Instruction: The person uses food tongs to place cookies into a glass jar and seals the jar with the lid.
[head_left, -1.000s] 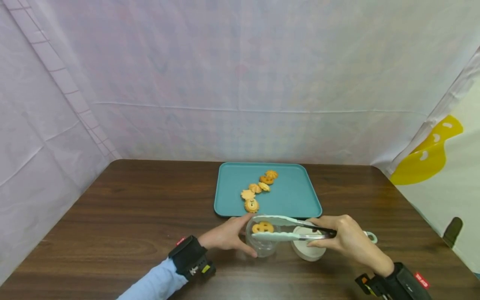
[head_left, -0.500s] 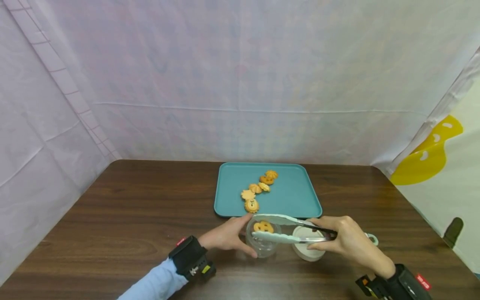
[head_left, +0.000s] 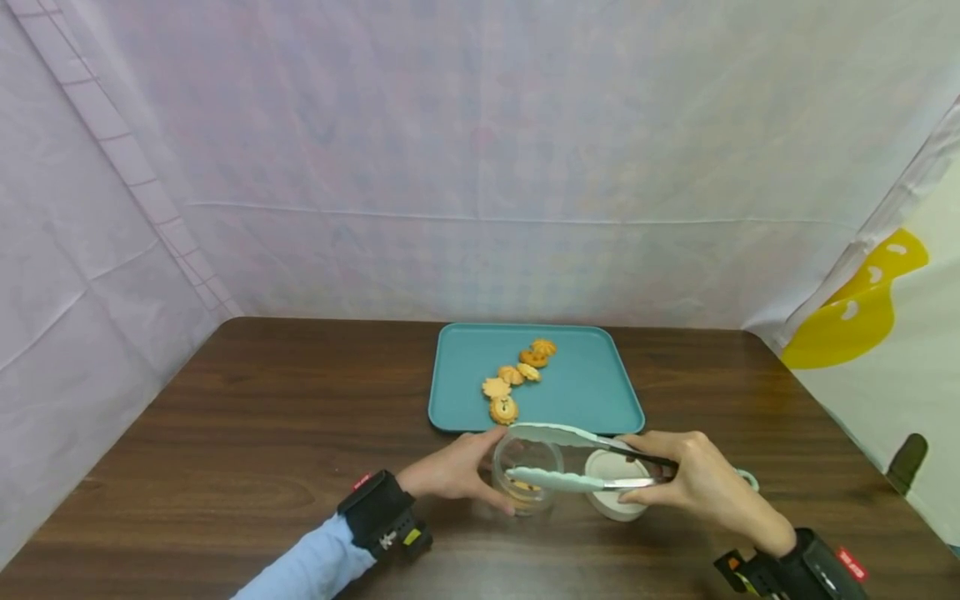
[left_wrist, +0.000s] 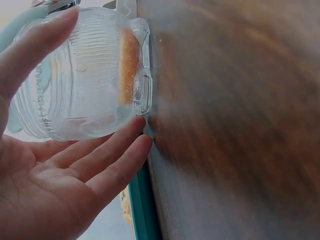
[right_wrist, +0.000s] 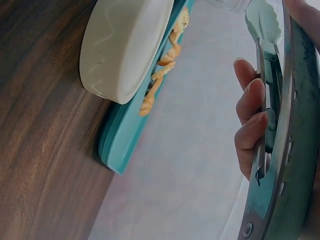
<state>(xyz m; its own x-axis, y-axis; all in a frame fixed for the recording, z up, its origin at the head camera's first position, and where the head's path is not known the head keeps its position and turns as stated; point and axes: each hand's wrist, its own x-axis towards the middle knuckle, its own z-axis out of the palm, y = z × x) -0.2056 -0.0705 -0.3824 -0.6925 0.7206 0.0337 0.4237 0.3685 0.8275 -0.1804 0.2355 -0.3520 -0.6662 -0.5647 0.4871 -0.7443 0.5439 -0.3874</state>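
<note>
In the head view, my left hand point(head_left: 461, 475) holds a clear glass jar point(left_wrist: 90, 85) standing on the table, thumb on one side and fingers on the other. A cookie point(left_wrist: 129, 67) lies at the jar's bottom. My right hand point(head_left: 693, 475) grips pale green and metal tongs point(head_left: 555, 481) by their arms. The tongs' two scalloped tips are spread apart over the jar's mouth, with nothing between them. Under the tongs, right of the jar, sits a low round white piece point(head_left: 618, 502) with a wavy line round its side.
Behind the jar lies a blue-green tray point(head_left: 585, 383) bearing several cookies point(head_left: 504, 409) in a slanting row. The brown wooden table point(head_left: 285, 417) backs onto a pale cloth point(head_left: 480, 167). A yellow shape point(head_left: 855, 325) shows on the cloth at the right.
The pretzel-shaped cookie between the tongs' tips has dropped to the jar's bottom. The tongs' tips have spread wider and risen slightly. My left hand has stayed in place.
</note>
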